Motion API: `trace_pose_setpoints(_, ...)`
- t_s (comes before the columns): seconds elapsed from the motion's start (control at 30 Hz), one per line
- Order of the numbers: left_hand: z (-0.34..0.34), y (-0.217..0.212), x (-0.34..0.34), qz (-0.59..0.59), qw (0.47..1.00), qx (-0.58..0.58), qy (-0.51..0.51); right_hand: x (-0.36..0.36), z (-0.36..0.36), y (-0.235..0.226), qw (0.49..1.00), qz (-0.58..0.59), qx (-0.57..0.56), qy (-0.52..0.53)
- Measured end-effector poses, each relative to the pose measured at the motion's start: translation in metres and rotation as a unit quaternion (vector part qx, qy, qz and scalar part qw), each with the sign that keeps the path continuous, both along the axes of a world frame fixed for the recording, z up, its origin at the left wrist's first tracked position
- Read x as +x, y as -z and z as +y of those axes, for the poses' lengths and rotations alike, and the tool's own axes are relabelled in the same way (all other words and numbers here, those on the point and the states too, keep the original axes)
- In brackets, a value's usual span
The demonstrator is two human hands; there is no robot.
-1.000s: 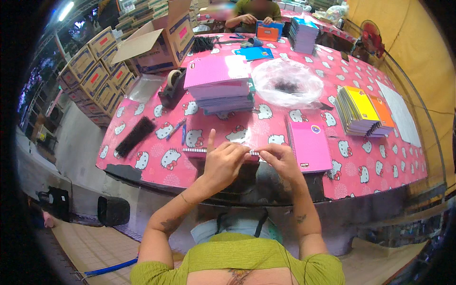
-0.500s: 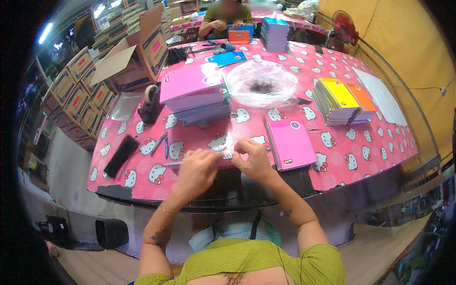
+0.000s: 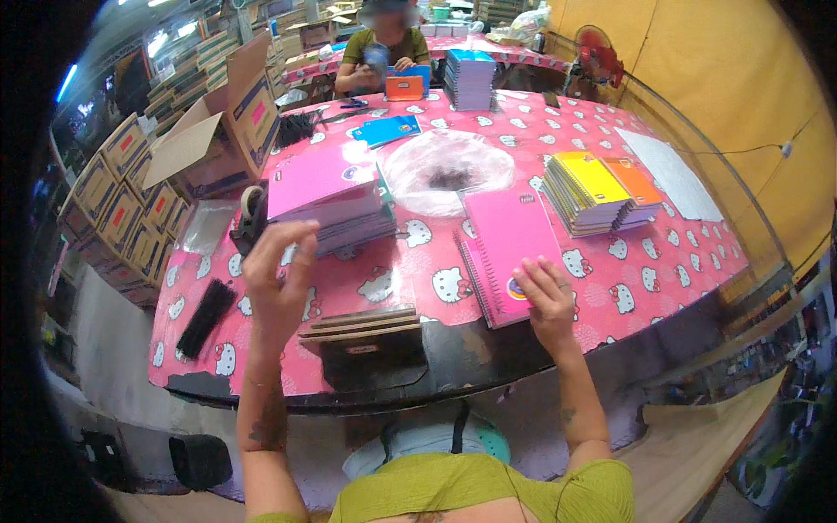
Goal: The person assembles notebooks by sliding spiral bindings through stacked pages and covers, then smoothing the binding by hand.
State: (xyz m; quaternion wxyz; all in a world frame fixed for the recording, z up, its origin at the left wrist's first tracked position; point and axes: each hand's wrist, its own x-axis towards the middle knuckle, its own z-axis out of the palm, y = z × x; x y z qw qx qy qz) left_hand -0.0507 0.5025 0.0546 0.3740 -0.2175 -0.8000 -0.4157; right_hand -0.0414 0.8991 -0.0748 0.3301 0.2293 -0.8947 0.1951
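A pink spiral notebook (image 3: 510, 228) lies on top of another pink notebook (image 3: 475, 283), right of the middle of the table. My right hand (image 3: 549, 305) grips its near right corner, fingers over the cover beside a round emblem. My left hand (image 3: 281, 272) is raised in front of the stack of pink notebooks (image 3: 327, 187), fingers apart and nothing in them. Between my arms, a slatted wooden stand (image 3: 362, 331) sits at the near table edge. A bundle of thin black strands (image 3: 207, 318) lies at the left.
A tape dispenser (image 3: 251, 218) stands beside the pink stack. Mid-table lies a clear plastic bag (image 3: 449, 174) with dark bits. Yellow notebooks (image 3: 593, 179) and orange ones (image 3: 629, 179) are stacked right. A co-worker (image 3: 384, 57) sits opposite; an open carton (image 3: 222, 131) stands far left.
My hands have parted from the table's near edge. The right has gone rightward, and a notebook now lies over the pink one there. The left has risen toward the pink stack. The view has shifted.
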Motion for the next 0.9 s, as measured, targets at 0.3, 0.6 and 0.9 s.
trace_pose_setpoints(0.3, -0.024, 0.034, -0.026, -0.03, 0.994, -0.103, -0.034, -0.006, 0.031, 0.062, 0.977, -0.186, 0.103, -0.019)
trace_pose_setpoints(0.6, -0.082, 0.068, -0.138, 0.037, 0.928, -0.342, -0.146, -0.003, 0.016, 0.041, 0.99, -0.14, 0.036, 0.005)
trace_pose_setpoints(0.9, -0.006, -0.027, -0.022, 0.077, 0.945, -0.314, -0.05, -0.006, -0.116, -0.005, 0.923, -0.119, -0.339, -0.135)
